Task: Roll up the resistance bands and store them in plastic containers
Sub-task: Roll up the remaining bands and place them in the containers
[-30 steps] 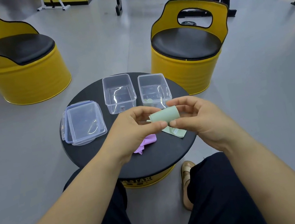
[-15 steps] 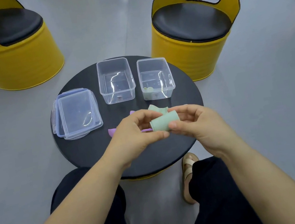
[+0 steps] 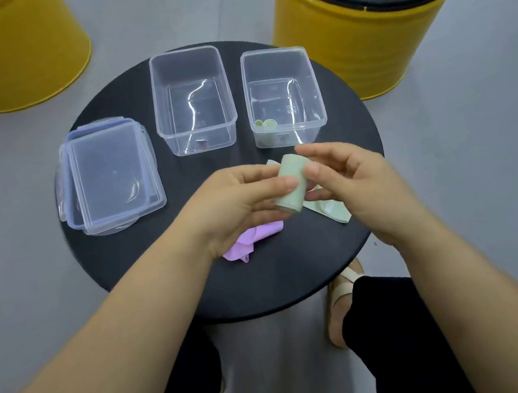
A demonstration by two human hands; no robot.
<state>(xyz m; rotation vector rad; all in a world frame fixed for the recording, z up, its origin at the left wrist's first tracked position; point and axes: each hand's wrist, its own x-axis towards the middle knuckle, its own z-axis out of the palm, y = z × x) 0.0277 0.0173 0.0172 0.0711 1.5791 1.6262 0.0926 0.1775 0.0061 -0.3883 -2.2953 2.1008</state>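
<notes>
At frame centre, above the round black worktop, the left grip and right grip both pinch a rolled green band. A purple band lies under the left wrist. Two open containers stand in the upper centre.

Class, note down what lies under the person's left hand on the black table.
A crumpled purple band pokes out beneath the left hand, which grips the green roll; the hand and wrist cover the band's remainder.
</notes>
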